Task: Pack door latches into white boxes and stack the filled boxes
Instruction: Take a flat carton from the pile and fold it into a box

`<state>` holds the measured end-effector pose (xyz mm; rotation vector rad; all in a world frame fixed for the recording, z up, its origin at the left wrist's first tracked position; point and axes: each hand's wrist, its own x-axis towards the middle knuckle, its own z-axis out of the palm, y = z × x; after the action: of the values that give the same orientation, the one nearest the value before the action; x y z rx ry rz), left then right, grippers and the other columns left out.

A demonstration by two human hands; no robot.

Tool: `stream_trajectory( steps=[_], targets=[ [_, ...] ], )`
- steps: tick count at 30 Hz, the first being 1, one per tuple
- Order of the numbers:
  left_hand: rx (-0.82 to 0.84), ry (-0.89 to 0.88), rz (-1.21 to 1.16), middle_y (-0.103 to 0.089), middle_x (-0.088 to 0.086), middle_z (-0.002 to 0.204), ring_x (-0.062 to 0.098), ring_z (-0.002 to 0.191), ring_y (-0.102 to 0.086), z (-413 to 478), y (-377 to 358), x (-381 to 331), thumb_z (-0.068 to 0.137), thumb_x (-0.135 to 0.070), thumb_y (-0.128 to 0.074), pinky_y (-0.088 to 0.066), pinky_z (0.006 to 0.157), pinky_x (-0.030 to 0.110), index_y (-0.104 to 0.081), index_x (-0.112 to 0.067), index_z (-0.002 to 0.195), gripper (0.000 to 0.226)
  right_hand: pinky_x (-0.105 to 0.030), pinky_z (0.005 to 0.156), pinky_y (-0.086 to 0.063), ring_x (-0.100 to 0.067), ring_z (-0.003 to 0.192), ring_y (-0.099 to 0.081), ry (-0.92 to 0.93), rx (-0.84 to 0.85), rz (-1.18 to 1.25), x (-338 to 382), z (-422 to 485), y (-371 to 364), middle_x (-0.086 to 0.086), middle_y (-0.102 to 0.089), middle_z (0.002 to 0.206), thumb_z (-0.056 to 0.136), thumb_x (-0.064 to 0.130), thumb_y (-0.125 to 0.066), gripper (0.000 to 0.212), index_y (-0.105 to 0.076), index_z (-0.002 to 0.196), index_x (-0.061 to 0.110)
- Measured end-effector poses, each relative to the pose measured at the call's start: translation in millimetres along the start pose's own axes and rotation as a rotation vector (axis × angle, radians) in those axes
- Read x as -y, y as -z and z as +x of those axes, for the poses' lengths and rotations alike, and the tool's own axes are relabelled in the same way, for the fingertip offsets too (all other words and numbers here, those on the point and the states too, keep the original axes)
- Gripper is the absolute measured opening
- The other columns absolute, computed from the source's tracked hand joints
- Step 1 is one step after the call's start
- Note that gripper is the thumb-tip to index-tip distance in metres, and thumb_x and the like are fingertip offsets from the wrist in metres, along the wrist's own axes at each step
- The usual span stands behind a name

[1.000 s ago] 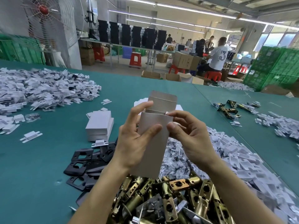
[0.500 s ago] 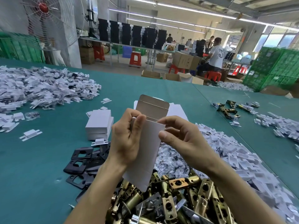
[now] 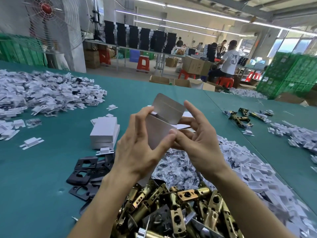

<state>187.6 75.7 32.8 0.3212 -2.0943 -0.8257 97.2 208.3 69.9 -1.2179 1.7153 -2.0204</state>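
Note:
I hold a small white carton [image 3: 158, 129] up over the green table, its top flap standing open. My left hand [image 3: 139, 146] grips its left side, thumb across the front and fingers at the upper edge. My right hand [image 3: 197, 140] holds the right side, thumb meeting the left thumb and fingers spread by the open end. A heap of brass door latches [image 3: 173, 208] lies right below my wrists. A short stack of closed white boxes [image 3: 104, 133] sits to the left.
Black strike plates [image 3: 85, 170] lie at lower left. Bagged screws [image 3: 176, 167] and white plastic parts [image 3: 248, 167] spread to the right, and another white pile [image 3: 42, 93] lies far left. More latches [image 3: 240, 117] sit at right. A seated person [image 3: 228, 62] and green crates stand beyond the table.
The carton has been turned and raised from a tilted, hanging pose. My right hand's fingers have spread open beside its top, and both thumbs now meet on its front.

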Motion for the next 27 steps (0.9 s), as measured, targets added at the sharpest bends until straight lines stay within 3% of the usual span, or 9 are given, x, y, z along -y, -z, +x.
stream_trajectory(
  steps=[4, 7, 12, 15, 18, 21, 23, 25, 27],
  targets=[
    [0.126, -0.076, 0.161, -0.033, -0.012, 0.137, 0.012, 0.106, -0.051, 0, -1, -1, 0.067, -0.079, -0.061, -0.039, 0.073, 0.033, -0.008, -0.045, 0.149, 0.104, -0.034, 0.072, -0.060, -0.022, 0.091, -0.073, -0.075, -0.025, 0.039, -1, -2, 5, -0.011, -0.062, 0.110, 0.090, -0.004, -0.065, 0.056, -0.055, 0.127, 0.036],
    [0.136, -0.054, 0.138, -0.040, -0.014, 0.133, 0.018, 0.104, -0.057, 0, -4, 2, 0.067, -0.066, -0.067, -0.048, 0.068, 0.037, -0.013, -0.046, 0.141, 0.093, -0.037, 0.073, -0.061, -0.024, 0.089, -0.072, -0.117, 0.036, 0.013, -3, -4, 7, -0.012, -0.060, 0.108, 0.088, 0.003, -0.070, 0.047, -0.058, 0.123, 0.032],
    [0.166, -0.087, 0.063, -0.047, -0.016, 0.120, 0.022, 0.088, -0.062, -1, -4, 1, 0.070, -0.041, -0.076, -0.056, 0.067, 0.041, -0.013, -0.049, 0.134, 0.090, -0.044, 0.073, -0.061, -0.026, 0.097, -0.069, -0.125, -0.004, 0.032, 2, -1, 0, -0.012, -0.067, 0.107, 0.085, 0.047, -0.061, 0.018, -0.067, 0.094, 0.032],
    [0.153, -0.107, 0.065, -0.049, -0.014, 0.106, 0.025, 0.078, -0.063, -1, -5, -1, 0.066, -0.035, -0.076, -0.053, 0.057, 0.037, -0.012, -0.049, 0.132, 0.093, -0.049, 0.071, -0.061, -0.021, 0.087, -0.068, -0.095, 0.005, -0.011, 3, -1, -1, -0.011, -0.068, 0.105, 0.086, 0.041, -0.066, 0.013, -0.067, 0.084, 0.028],
    [0.124, -0.085, 0.013, -0.055, -0.014, 0.095, 0.020, 0.076, -0.063, 1, -4, -1, 0.061, -0.040, -0.074, -0.052, 0.057, 0.034, -0.019, -0.048, 0.133, 0.091, -0.032, 0.067, -0.055, -0.011, 0.080, -0.068, -0.079, 0.033, -0.112, 1, -4, -1, 0.001, -0.071, 0.102, 0.087, 0.028, -0.072, 0.009, -0.067, 0.095, 0.028],
    [0.100, -0.095, 0.008, -0.061, -0.014, 0.112, 0.019, 0.089, -0.063, 1, -5, -2, 0.060, -0.042, -0.078, -0.056, 0.068, 0.037, -0.029, -0.045, 0.136, 0.091, -0.027, 0.071, -0.053, -0.013, 0.087, -0.070, -0.058, -0.053, -0.126, 4, -4, -2, -0.002, -0.073, 0.101, 0.090, 0.016, -0.070, 0.018, -0.066, 0.106, 0.024],
    [0.086, -0.107, -0.006, -0.060, -0.013, 0.121, 0.018, 0.095, -0.063, 1, -5, -4, 0.060, -0.041, -0.078, -0.057, 0.073, 0.040, -0.034, -0.041, 0.138, 0.090, -0.030, 0.074, -0.057, -0.012, 0.088, -0.072, -0.024, -0.093, -0.179, 11, -5, -3, 0.001, -0.074, 0.100, 0.089, 0.018, -0.072, 0.019, -0.067, 0.107, 0.025],
    [0.079, -0.122, -0.022, -0.060, -0.012, 0.121, 0.018, 0.096, -0.063, 3, -3, -4, 0.061, -0.043, -0.078, -0.058, 0.072, 0.041, -0.036, -0.039, 0.139, 0.089, -0.041, 0.079, -0.059, -0.013, 0.090, -0.072, -0.010, -0.074, -0.253, 17, -6, -4, 0.002, -0.075, 0.100, 0.087, 0.031, -0.073, 0.024, -0.071, 0.109, 0.022],
    [0.075, -0.143, -0.016, -0.059, -0.012, 0.120, 0.017, 0.095, -0.062, 4, -1, -5, 0.060, -0.044, -0.075, -0.058, 0.070, 0.041, -0.036, -0.039, 0.140, 0.089, -0.051, 0.080, -0.058, -0.018, 0.090, -0.073, -0.005, -0.053, -0.295, 21, -7, -4, 0.001, -0.076, 0.101, 0.089, 0.028, -0.071, 0.027, -0.072, 0.114, 0.017]
  ],
)
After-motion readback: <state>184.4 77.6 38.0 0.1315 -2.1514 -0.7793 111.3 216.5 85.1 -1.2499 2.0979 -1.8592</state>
